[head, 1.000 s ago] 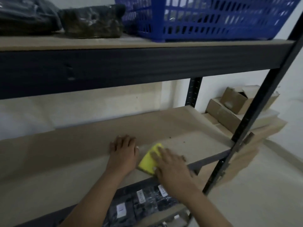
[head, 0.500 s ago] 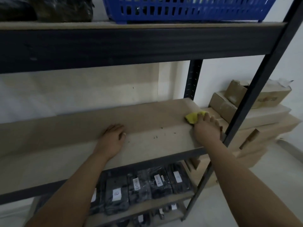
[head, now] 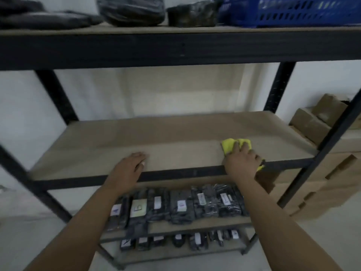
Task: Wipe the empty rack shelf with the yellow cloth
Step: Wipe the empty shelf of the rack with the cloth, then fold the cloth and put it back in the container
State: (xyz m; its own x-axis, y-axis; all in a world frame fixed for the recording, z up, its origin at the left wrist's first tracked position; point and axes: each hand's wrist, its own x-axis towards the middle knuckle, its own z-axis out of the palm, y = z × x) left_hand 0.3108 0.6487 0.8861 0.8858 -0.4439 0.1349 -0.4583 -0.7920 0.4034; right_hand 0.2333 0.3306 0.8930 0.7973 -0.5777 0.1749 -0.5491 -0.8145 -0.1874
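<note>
The empty rack shelf is a bare tan board in a black metal frame, at mid height. My right hand presses the yellow cloth flat on the shelf near its front right edge; a bit of cloth hangs over the edge under my palm. My left hand rests palm down on the front edge of the shelf, left of centre, with nothing in it.
The shelf above carries dark wrapped bundles and a blue plastic basket. Lower shelves hold several black labelled packets. Cardboard boxes are stacked to the right of the rack, behind a black upright post.
My right hand has slid the cloth from the right end of the shelf back toward the front edge. My head has pulled back, so more of the rack shows. The left hand stays put.
</note>
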